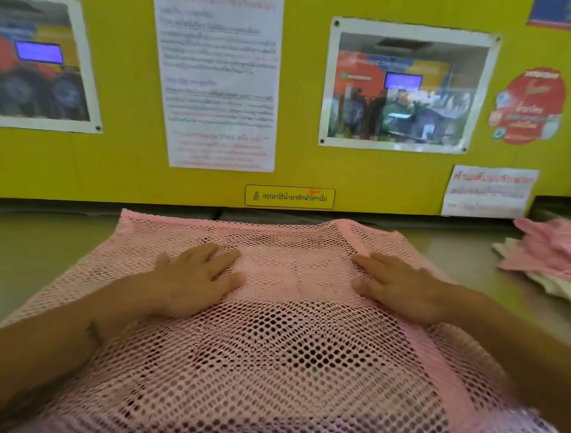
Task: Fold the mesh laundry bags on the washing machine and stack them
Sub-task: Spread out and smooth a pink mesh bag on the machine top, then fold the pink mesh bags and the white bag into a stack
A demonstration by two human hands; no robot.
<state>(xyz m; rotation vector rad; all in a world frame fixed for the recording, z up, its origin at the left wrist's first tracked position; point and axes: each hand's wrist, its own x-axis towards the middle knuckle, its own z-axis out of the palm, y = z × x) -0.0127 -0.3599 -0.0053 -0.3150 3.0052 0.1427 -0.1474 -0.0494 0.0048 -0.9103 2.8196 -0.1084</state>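
Nearest, I log one pink mesh laundry bag (287, 362), open-weave netting with round holes, spread flat over the top of the washing machine (21, 258) and running off the lower edge of view. A band of denser pink fabric runs along its right side, and its far edge is a solid hem with rounded corners. Its middle section reads paler, as if doubled over.

On the bag, item two: my left hand (195, 277), palm down, fingers straight and slightly spread, pressing the mesh. Item three: my right hand (397, 288), likewise flat, fingers extended toward the left one. My hands lie apart, a strip of pale mesh between them; neither grips anything.

The washing machine surface is smooth, dull grey metal.

Farther right, a loose heap of pink fabric (559, 249) rests on a white cloth (563, 290); I cannot tell whether these are folded bags.

Farthest, a glossy yellow wall (119, 157) carries a white printed notice (219, 76), two framed photo prints (404, 86), a red round sticker (528, 105), a small yellow label (289, 197) and a handwritten paper note (488, 191). The lettering is blurred.
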